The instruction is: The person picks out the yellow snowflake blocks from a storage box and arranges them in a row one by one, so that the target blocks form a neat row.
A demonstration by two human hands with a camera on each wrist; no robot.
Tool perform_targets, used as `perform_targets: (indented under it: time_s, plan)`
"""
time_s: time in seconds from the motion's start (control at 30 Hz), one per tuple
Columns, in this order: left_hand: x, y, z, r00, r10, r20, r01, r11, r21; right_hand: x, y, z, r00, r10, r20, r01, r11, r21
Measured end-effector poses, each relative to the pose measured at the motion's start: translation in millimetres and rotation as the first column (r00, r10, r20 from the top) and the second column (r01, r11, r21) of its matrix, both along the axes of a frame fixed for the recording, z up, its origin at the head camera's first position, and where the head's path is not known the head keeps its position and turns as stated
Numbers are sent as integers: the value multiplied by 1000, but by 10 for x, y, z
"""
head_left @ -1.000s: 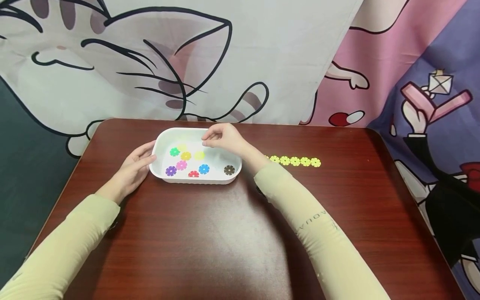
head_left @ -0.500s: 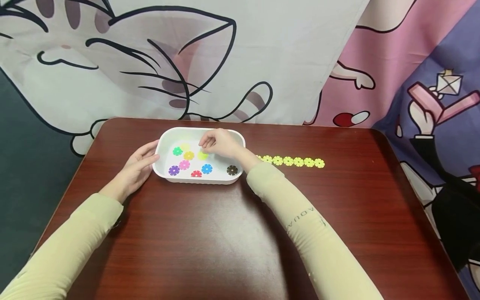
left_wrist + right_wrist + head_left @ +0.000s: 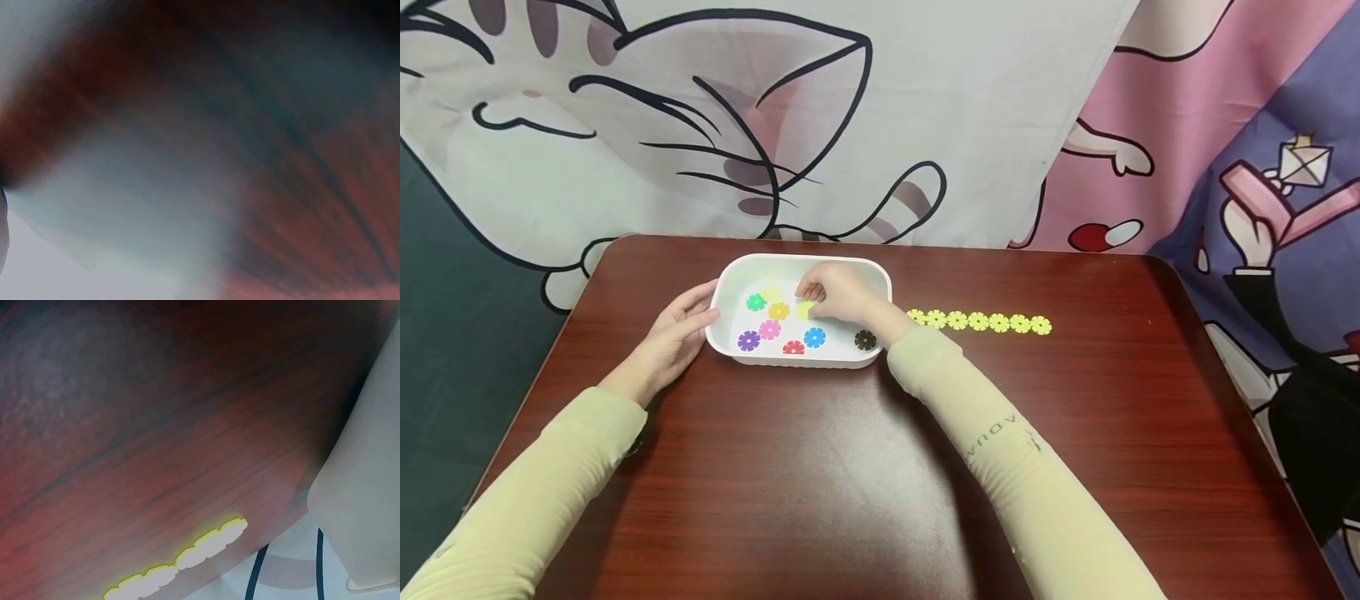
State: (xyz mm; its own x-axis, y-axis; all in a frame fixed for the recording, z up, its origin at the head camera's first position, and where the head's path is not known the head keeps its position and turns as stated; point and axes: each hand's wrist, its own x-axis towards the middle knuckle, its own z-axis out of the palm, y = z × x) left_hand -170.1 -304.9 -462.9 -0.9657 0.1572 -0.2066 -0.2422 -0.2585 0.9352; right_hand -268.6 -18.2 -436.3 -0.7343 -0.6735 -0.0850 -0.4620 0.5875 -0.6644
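Note:
A white plastic tray (image 3: 790, 362) stands at the back of the table, holding several small notched flower-shaped discs in different colours. My left hand (image 3: 673, 337) grips its left end, thumb over the rim and fingers along the outside. My right hand (image 3: 842, 293) reaches down into the tray from the right with bent fingers. Its fingertips are right at a yellow flower-shaped disc (image 3: 805, 310), which they partly cover; I cannot tell whether they pinch it. Near them lie a green disc (image 3: 756, 302) and an orange-yellow disc (image 3: 778, 311). The left wrist view is badly blurred.
To the tray's right, a straight row of joined yellow discs (image 3: 978, 322) lies on the brown table (image 3: 820, 500); the joined row (image 3: 209, 545) also shows in the right wrist view. A printed curtain (image 3: 985, 108) hangs behind the table's far edge.
My right hand has lowered into the tray and now partly covers the yellow disc. More of the yellow row shows beside the right wrist. The left hand keeps its grip.

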Motion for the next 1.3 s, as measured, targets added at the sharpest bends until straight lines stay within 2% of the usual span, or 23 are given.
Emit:
perform_targets:
  time_s: [0.2,0.5,0.8,1.3]
  plan:
    - [1,-18,-7,1000,3,5,-3,1000,-6,4,-26,-18,999,32,-26,-31,998,46]
    - [-1,-4,-13,999,1,-45,1,1000,30,27,-41,0,997,53,-58,-47,995,91]
    - [1,-8,-13,999,4,-34,-4,1000,22,46,-47,-11,996,68,-58,-60,991,123]
    - [-6,-2,-22,999,5,-50,-2,998,61,36,-40,-44,998,45,-45,-41,995,89]
